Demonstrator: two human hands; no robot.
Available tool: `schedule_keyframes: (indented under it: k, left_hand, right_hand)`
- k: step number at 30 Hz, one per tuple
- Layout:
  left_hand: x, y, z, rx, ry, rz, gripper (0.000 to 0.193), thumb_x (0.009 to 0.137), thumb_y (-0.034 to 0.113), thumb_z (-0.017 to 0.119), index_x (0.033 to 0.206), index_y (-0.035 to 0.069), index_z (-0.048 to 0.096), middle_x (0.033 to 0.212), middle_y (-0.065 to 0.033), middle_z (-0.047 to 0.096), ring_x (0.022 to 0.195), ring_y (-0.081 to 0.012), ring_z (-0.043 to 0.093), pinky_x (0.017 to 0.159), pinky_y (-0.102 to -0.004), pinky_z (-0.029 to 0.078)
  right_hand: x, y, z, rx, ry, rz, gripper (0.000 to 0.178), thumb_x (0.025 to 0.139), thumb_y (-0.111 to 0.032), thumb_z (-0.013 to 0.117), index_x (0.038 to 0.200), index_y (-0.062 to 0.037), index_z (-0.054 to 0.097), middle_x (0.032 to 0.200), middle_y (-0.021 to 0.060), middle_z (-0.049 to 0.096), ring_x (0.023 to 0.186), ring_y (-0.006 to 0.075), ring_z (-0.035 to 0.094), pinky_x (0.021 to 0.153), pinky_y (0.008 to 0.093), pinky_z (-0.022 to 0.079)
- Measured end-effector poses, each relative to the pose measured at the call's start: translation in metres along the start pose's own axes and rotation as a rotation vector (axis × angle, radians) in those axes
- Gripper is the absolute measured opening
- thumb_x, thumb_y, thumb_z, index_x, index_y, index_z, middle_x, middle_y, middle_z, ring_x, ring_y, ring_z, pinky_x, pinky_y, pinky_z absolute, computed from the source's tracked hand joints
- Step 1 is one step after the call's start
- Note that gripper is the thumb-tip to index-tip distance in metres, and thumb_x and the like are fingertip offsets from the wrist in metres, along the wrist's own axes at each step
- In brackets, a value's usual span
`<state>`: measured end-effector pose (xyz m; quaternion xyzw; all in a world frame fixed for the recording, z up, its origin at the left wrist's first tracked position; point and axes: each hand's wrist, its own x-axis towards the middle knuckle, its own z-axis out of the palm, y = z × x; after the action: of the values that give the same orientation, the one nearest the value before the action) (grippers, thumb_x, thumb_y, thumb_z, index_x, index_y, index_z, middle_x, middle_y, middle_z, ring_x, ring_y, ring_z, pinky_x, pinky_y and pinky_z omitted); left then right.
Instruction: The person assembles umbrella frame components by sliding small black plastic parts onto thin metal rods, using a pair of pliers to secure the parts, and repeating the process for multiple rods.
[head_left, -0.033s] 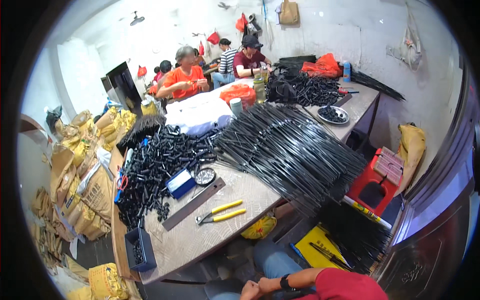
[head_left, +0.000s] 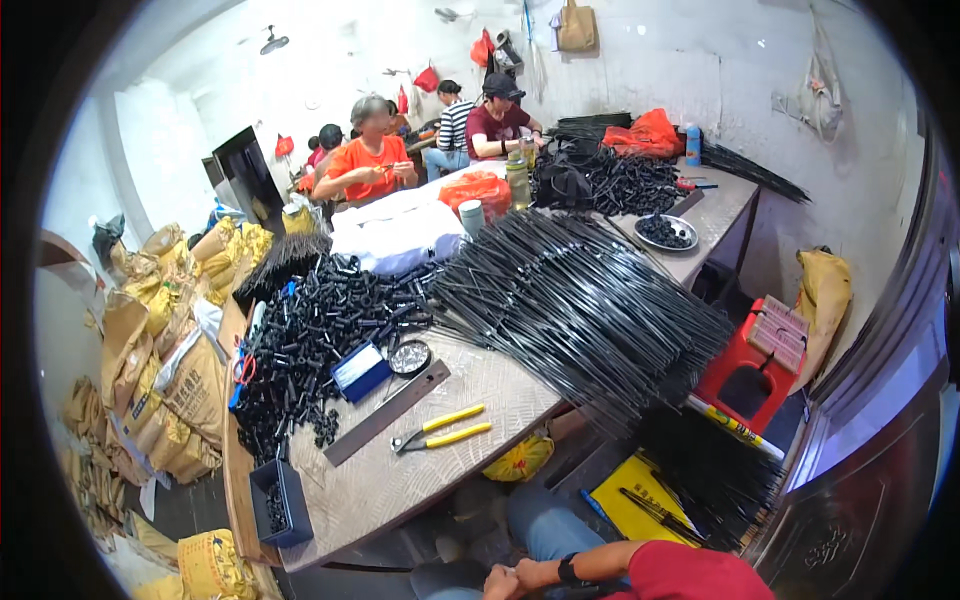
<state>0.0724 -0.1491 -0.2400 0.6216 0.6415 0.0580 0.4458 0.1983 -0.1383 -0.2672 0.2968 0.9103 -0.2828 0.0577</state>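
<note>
Low at the bottom edge, over my lap, my left hand (head_left: 499, 581) and my right hand (head_left: 528, 573) are closed and pressed close together. Whatever they may hold is too small or hidden to make out. A dark band (head_left: 569, 569) circles my right wrist. On the table (head_left: 400, 493) beyond them lie cutting pliers with yellow handles (head_left: 455, 426), apart from both hands. Behind the pliers a flat metal bar (head_left: 388, 412) lies slantwise, with a blue box (head_left: 361, 373) and a round dish of small parts (head_left: 409, 357) past it.
A big stack of thin black rods (head_left: 585, 300) overhangs the table's right side. Short black tubular pieces (head_left: 320, 320) are heaped left, above a dark bin (head_left: 279, 503). A red stool (head_left: 720, 380) stands right. Sacks (head_left: 180, 380) fill the left. Co-workers (head_left: 370, 160) sit at the far side.
</note>
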Motion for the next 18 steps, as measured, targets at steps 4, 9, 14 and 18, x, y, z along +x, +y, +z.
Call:
schedule_keyframes:
  k: [4,9,14,18]
  left_hand:
    - [0.017,-0.029,0.009,0.227,0.333,0.318,0.025,0.073,0.021,0.050,0.063,0.001,0.060,0.063,-0.0201,0.058,0.061,-0.0333,0.058,0.050,-0.0439,0.044]
    - [0.033,-0.038,0.006,0.163,0.034,0.092,0.039,0.077,0.033,0.054,0.077,-0.006,0.062,0.074,-0.0253,0.060,0.072,-0.0332,0.062,0.060,-0.0435,0.045]
    - [0.042,-0.047,0.015,0.286,0.075,0.190,0.023,0.072,0.022,0.054,0.071,0.000,0.060,0.067,-0.0208,0.059,0.065,-0.0324,0.059,0.055,-0.0432,0.044]
    - [0.039,-0.074,0.020,0.473,0.212,0.477,0.011,0.068,0.013,0.054,0.067,0.004,0.059,0.062,-0.0172,0.058,0.060,-0.0319,0.057,0.051,-0.0429,0.044]
  right_hand:
    - [0.035,0.012,0.039,-0.127,0.149,0.039,0.041,0.077,-0.043,0.051,0.086,-0.0056,0.064,0.083,0.0143,0.061,0.082,0.0282,0.058,0.065,0.0384,0.044]
    - [0.046,0.013,0.030,-0.243,0.122,-0.008,0.038,0.077,-0.040,0.050,0.085,-0.0050,0.064,0.084,0.0144,0.061,0.083,0.0277,0.058,0.065,0.0378,0.043]
    - [0.043,0.013,0.032,-0.269,0.088,-0.029,0.036,0.077,-0.037,0.050,0.084,-0.0044,0.064,0.085,0.0145,0.061,0.084,0.0272,0.057,0.066,0.0372,0.042]
    - [0.039,0.010,0.031,-0.284,0.061,-0.074,0.035,0.077,-0.035,0.050,0.084,-0.0039,0.064,0.085,0.0146,0.060,0.085,0.0268,0.057,0.067,0.0367,0.041]
